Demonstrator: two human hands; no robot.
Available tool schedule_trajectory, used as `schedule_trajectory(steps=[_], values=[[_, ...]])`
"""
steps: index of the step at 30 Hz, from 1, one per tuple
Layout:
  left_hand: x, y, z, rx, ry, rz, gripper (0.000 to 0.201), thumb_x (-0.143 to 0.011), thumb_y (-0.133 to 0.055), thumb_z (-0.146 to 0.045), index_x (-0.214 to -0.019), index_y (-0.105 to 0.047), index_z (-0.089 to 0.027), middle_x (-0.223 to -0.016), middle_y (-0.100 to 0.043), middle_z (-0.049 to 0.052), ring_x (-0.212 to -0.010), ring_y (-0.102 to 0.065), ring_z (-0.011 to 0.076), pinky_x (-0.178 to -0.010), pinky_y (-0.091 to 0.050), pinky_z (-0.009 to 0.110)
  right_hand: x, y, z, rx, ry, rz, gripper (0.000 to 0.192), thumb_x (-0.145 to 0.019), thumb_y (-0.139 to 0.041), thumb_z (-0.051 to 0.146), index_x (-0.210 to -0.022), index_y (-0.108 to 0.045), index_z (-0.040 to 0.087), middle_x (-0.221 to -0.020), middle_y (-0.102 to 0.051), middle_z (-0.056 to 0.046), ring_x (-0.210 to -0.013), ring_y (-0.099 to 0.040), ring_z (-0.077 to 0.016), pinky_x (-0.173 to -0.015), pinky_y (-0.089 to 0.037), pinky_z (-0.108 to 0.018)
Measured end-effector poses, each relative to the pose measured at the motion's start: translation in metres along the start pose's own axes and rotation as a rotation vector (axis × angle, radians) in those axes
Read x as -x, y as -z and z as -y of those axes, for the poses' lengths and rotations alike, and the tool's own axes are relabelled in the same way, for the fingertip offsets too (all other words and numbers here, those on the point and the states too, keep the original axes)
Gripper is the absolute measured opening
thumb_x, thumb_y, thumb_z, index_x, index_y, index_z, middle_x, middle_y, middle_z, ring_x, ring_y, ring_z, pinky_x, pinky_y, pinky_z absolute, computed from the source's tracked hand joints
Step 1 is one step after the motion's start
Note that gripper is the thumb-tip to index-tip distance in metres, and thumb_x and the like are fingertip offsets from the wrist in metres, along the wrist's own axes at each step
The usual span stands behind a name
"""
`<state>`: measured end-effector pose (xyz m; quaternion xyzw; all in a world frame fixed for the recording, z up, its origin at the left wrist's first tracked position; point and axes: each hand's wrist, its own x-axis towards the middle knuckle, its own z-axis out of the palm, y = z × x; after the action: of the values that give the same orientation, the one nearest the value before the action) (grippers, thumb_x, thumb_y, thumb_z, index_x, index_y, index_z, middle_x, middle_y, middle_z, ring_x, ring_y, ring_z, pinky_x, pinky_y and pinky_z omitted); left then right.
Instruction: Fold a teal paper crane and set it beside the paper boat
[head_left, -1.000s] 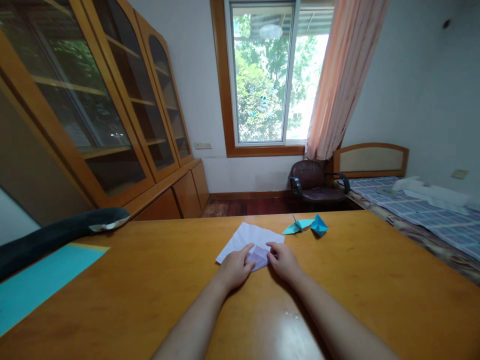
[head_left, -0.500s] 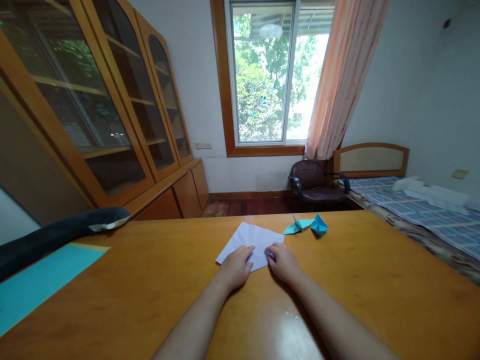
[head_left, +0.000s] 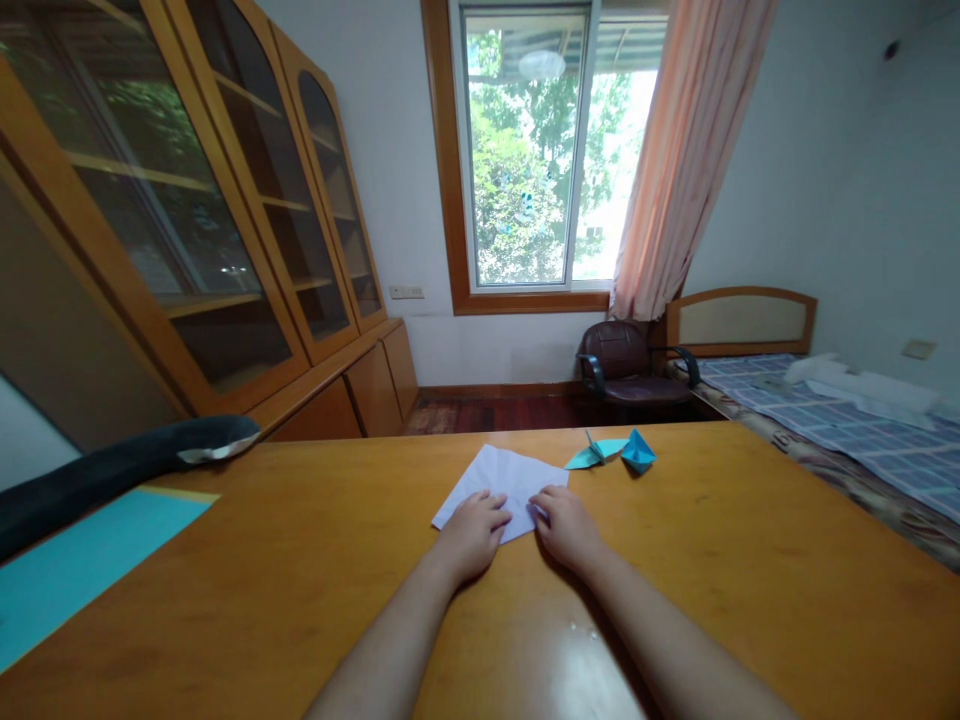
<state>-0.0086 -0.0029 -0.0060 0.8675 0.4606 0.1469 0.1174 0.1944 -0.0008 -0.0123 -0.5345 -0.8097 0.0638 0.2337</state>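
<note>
We press the white paper [head_left: 501, 478] flat at mid-table [head_left: 300, 560], left hand [head_left: 472, 530] on its near corner and right hand [head_left: 568, 522] at its 4 o'clock edge, both loosely spread and gripping nothing, to pin the crease, blue origami [head_left: 621, 450] at 2 o'clock.

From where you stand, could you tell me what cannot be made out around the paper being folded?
Head view only:
- Near edge of the white paper: covered by the left hand and right hand.
- Blue origami pieces: too small to show their folds.
- Blue sheet: cut off by the left edge.
- Dark object: cut off, unidentifiable.
</note>
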Motion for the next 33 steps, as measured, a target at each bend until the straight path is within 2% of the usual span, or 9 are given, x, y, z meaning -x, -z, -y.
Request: schedule_trajectory(steps=[6, 9, 13, 18, 22, 28, 33], values=[[0.000, -0.007, 0.003, -0.034, 0.075, 0.051, 0.040, -0.091, -0.045, -0.031, -0.129, -0.056, -0.026, -0.144, -0.045, 0.007, -0.134, -0.036, 0.0296, -0.110, -0.028, 0.049, 0.002, 0.002, 0.006, -0.081, 0.152, -0.049, 0.027, -0.081, -0.050, 0.010, -0.098, -0.069, 0.020, -0.104, -0.066, -0.008, -0.097, -0.057, -0.0204, -0.089, -0.043, -0.032], [0.000, -0.009, 0.002, -0.061, 0.145, 0.030, 0.043, -0.093, -0.041, -0.036, -0.133, -0.053, -0.026, -0.146, -0.043, 0.010, -0.135, -0.035, 0.0318, -0.109, -0.028, 0.052, 0.005, 0.001, 0.015, -0.124, 0.284, 0.007, 0.030, -0.084, -0.049, 0.012, -0.106, -0.067, 0.021, -0.113, -0.065, -0.008, -0.104, -0.057, -0.0205, -0.094, -0.043, -0.033], [0.000, -0.009, 0.002, -0.115, 0.264, 0.012, 0.044, -0.093, -0.040, -0.034, -0.133, -0.052, -0.024, -0.147, -0.040, 0.012, -0.135, -0.035, 0.0351, -0.107, -0.029, 0.055, 0.008, 0.000, 0.024, -0.133, 0.361, 0.093, 0.031, -0.089, -0.045, 0.018, -0.113, -0.065, 0.019, -0.123, -0.063, -0.010, -0.113, -0.056, -0.0217, -0.102, -0.038, -0.037], [0.000, -0.009, 0.000, -0.118, 0.308, 0.040, 0.048, -0.092, -0.039, -0.038, -0.137, -0.048, -0.023, -0.150, -0.035, 0.011, -0.138, -0.029, 0.0372, -0.108, -0.025, 0.058, 0.010, 0.000, 0.024, -0.120, 0.288, 0.235, 0.047, -0.083, -0.051, 0.020, -0.131, -0.053, 0.018, -0.137, -0.053, -0.013, -0.128, -0.047, -0.0266, -0.109, -0.032, -0.046], [0.000, -0.010, 0.001, -0.113, 0.314, 0.056, 0.052, -0.091, -0.040, -0.040, -0.139, -0.044, -0.023, -0.152, -0.032, 0.011, -0.139, -0.025, 0.0371, -0.109, -0.022, 0.059, 0.009, 0.001, 0.022, -0.119, 0.241, 0.297, 0.051, -0.084, -0.050, 0.023, -0.134, -0.051, 0.018, -0.141, -0.047, -0.013, -0.132, -0.042, -0.0287, -0.111, -0.028, -0.050], [0.001, -0.011, 0.001, -0.170, 0.323, 0.076, 0.054, -0.091, -0.038, -0.042, -0.141, -0.041, -0.025, -0.153, -0.031, 0.009, -0.140, -0.025, 0.0336, -0.111, -0.022, 0.055, 0.007, 0.005, 0.022, -0.062, 0.133, 0.340, 0.056, -0.085, -0.050, 0.035, -0.138, -0.046, 0.016, -0.147, -0.039, -0.013, -0.136, -0.035, -0.0297, -0.112, -0.024, -0.049], [0.002, -0.008, -0.003, -0.192, 0.298, 0.072, 0.054, -0.090, -0.039, -0.042, -0.141, -0.043, -0.024, -0.152, -0.033, 0.010, -0.138, -0.029, 0.0347, -0.110, -0.026, 0.054, 0.005, 0.002, 0.020, -0.017, 0.007, 0.309, 0.055, -0.088, -0.044, 0.035, -0.139, -0.044, 0.013, -0.147, -0.039, -0.014, -0.137, -0.033, -0.0278, -0.113, -0.023, -0.048]])
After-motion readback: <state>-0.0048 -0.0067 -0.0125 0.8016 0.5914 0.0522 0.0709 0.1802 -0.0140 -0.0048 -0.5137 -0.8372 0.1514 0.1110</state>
